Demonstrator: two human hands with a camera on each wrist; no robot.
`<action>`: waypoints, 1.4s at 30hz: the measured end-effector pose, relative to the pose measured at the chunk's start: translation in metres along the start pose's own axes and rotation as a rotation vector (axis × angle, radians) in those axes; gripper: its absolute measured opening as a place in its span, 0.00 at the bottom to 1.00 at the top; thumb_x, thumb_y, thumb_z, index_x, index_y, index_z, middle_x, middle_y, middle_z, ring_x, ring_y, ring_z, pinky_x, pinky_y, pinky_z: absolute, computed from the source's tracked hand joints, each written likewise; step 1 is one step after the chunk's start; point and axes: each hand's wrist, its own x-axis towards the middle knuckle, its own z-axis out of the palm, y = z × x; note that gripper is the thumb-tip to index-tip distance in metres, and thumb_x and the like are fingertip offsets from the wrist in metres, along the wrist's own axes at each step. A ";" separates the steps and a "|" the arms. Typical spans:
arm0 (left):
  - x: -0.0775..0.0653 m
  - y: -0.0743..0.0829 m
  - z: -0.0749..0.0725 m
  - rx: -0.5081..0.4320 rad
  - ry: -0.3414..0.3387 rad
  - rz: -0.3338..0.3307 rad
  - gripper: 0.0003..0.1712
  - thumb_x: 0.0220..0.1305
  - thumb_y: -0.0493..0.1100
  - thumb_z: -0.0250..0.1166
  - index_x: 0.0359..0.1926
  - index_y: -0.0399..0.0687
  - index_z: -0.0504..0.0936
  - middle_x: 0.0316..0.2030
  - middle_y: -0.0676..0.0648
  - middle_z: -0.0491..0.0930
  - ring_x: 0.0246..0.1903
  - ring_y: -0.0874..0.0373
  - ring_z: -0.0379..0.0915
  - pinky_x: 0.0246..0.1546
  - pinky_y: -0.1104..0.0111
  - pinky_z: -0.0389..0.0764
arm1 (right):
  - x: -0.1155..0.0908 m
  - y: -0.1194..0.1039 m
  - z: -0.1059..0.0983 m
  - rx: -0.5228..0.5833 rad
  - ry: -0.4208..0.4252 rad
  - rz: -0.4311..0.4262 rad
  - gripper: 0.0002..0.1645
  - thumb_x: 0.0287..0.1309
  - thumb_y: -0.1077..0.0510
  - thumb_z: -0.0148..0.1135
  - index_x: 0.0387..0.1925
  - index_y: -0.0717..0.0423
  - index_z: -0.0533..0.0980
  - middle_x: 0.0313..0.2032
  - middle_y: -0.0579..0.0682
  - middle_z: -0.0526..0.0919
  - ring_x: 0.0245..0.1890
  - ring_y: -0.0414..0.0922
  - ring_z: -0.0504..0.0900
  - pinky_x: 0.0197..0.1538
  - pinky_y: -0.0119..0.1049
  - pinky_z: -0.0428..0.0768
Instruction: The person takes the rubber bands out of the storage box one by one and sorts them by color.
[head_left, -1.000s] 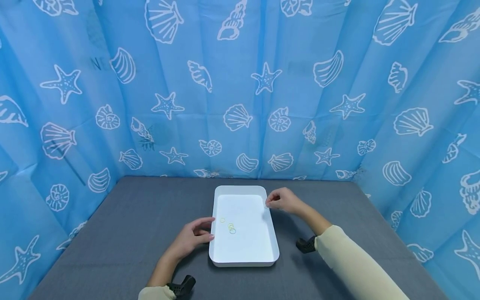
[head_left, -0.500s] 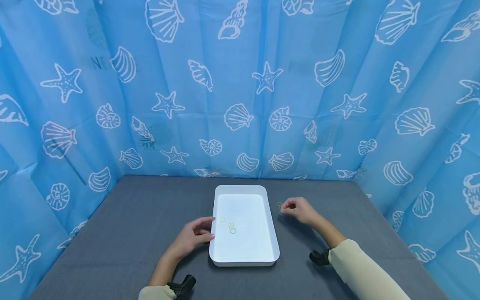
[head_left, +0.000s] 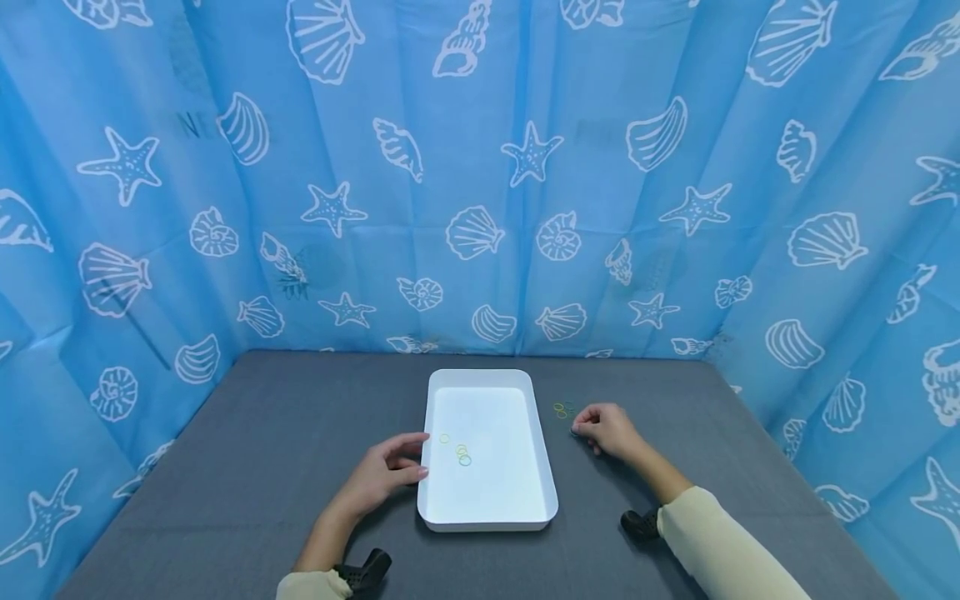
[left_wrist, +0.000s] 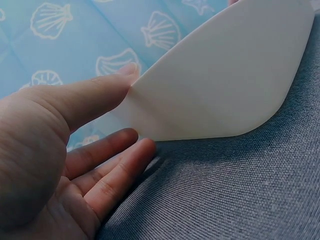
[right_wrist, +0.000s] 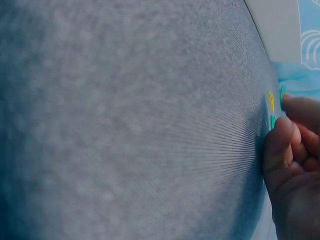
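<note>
A white rectangular tray [head_left: 487,508] stands on the grey cloth, with a few thin yellow and greenish rings [head_left: 461,451] lying inside it. At the tray's left wall is my left hand [head_left: 386,471]. Its fingers are extended, and in the left wrist view the thumb [left_wrist: 100,97] touches the rim. Right of the tray, my right hand [head_left: 611,429] is low over the cloth, its thumb and index fingertips pinching a small greenish ring [right_wrist: 283,92]. Several similar yellow and green rings [head_left: 559,407] lie on the cloth just beyond these fingertips.
Grey cloth [head_left: 322,417] covers the table. A blue curtain [head_left: 480,167] printed with white shells and starfish closes off the back and both sides. Black wrist mounts [head_left: 640,525] sit at both cuffs.
My right hand has moved from the tray's right rim out to the right and down toward the cloth, uncovering the rings there. The left hand and the tray have stayed in place.
</note>
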 end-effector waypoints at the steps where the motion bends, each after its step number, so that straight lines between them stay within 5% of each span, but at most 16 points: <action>1: 0.000 -0.001 0.000 0.001 0.001 -0.001 0.32 0.59 0.42 0.71 0.65 0.44 0.73 0.55 0.39 0.75 0.43 0.51 0.77 0.43 0.59 0.78 | 0.001 0.001 0.000 -0.005 0.006 0.012 0.05 0.62 0.65 0.62 0.30 0.61 0.79 0.20 0.49 0.75 0.14 0.42 0.72 0.19 0.35 0.74; 18: 0.001 -0.001 0.002 0.007 0.014 -0.009 0.32 0.59 0.42 0.71 0.64 0.46 0.74 0.56 0.39 0.75 0.42 0.51 0.77 0.43 0.60 0.78 | 0.014 -0.003 0.004 -0.107 0.094 0.181 0.08 0.60 0.65 0.63 0.25 0.61 0.80 0.16 0.49 0.76 0.12 0.40 0.72 0.17 0.33 0.71; 30: 0.001 -0.003 0.002 0.002 0.024 -0.017 0.31 0.60 0.40 0.70 0.64 0.44 0.73 0.57 0.37 0.75 0.43 0.51 0.77 0.43 0.60 0.78 | 0.016 -0.005 0.008 -0.046 0.149 0.269 0.08 0.60 0.66 0.63 0.25 0.62 0.79 0.17 0.51 0.78 0.13 0.41 0.74 0.18 0.33 0.74; 42: -0.014 0.029 0.004 0.011 0.014 -0.021 0.30 0.61 0.37 0.68 0.64 0.38 0.72 0.56 0.34 0.75 0.43 0.49 0.77 0.44 0.59 0.78 | 0.016 -0.001 0.010 -0.030 0.200 0.242 0.06 0.57 0.66 0.65 0.26 0.63 0.78 0.16 0.51 0.77 0.12 0.42 0.75 0.18 0.36 0.75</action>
